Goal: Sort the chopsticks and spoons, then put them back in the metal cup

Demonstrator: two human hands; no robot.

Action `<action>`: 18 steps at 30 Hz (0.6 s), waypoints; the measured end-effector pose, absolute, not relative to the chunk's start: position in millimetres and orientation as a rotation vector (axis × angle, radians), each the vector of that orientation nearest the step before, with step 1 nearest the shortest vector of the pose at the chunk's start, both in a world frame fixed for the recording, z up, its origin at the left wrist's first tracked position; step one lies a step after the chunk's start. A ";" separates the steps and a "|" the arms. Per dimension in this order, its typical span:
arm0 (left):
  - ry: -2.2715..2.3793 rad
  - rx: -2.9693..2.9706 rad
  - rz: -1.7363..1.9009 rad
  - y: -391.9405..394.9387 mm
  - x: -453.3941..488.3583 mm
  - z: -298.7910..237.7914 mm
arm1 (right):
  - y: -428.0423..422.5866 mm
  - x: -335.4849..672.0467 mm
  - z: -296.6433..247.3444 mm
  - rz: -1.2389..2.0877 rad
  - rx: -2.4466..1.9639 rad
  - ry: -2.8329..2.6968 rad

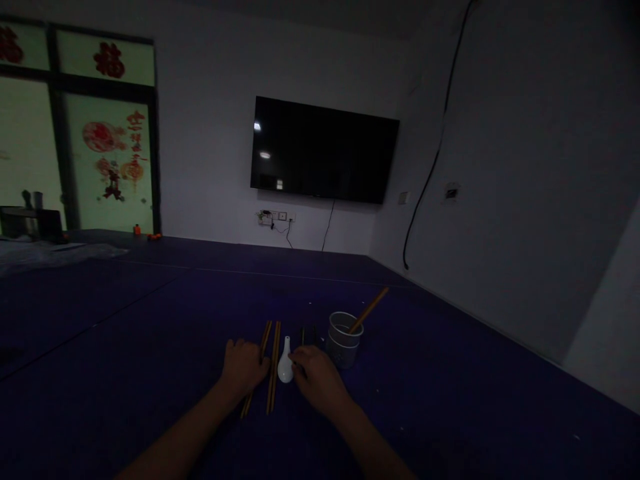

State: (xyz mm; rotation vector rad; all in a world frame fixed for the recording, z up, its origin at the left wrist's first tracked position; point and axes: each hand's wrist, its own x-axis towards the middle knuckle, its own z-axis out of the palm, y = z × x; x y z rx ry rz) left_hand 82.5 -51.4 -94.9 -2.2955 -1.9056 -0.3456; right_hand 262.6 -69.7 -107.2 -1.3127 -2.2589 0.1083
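My left hand (245,365) lies over the left pair of wooden chopsticks (249,401), its fingers curled round the middle of them. To its right, a second pair of chopsticks (275,357) lies roughly parallel. Beside that pair is a white spoon (285,368), bowl toward me. My right hand (317,377) is closed just right of the spoon, thumb and fingers drawn together; what they pinch, if anything, is hidden. Two thin dark utensils (303,335) stick out beyond my right knuckles, too dim to name. A grey metal cup (343,343) stands at the right with wooden chopsticks (370,309) leaning in it.
The dark blue surface (165,347) spreads widely around me. Clear plastic sheeting (65,252) and a dark box (35,223) are at the far left, with small orange objects (154,237) near the door. A television (325,150) hangs on the wall.
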 end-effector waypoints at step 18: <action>-1.939 -2.355 -0.259 -50.5 82.8 -91.9 | -69.7 262.7 -107.7 0.093 -1.311 -2.276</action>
